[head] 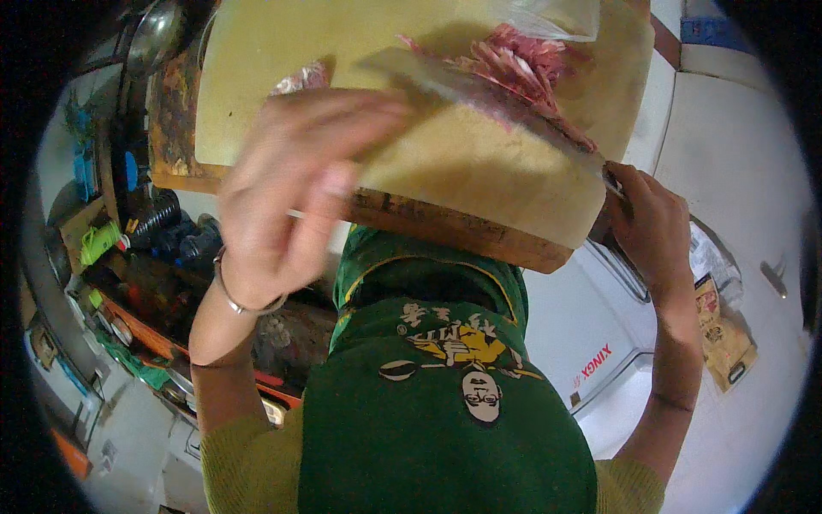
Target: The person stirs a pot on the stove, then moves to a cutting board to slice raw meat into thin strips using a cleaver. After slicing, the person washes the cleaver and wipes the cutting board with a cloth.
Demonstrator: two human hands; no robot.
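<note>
My right hand [648, 225] is closed around the handle of a large knife [501, 103], whose wide blade is partly blurred. Along the blade's far side lies a pile of sliced raw meat [523, 64] on the yellowish cutting board [257, 38]. Blurred by motion, my left hand [295, 173] is raised over the board's near left edge; its fingers point right and its thumb stands apart, with nothing seen in it. Beyond its knuckles sits another small piece of meat [305, 77], partly hidden by the hand.
Clear plastic film [565, 19] lies at the board's far side. The cutting board rests on a thick wooden block [462, 225]. A white chest freezer [591, 308] stands at right, a brown package [725, 340] beyond it. Bottles [154, 218] and clutter fill the left side, near a metal wok [154, 35].
</note>
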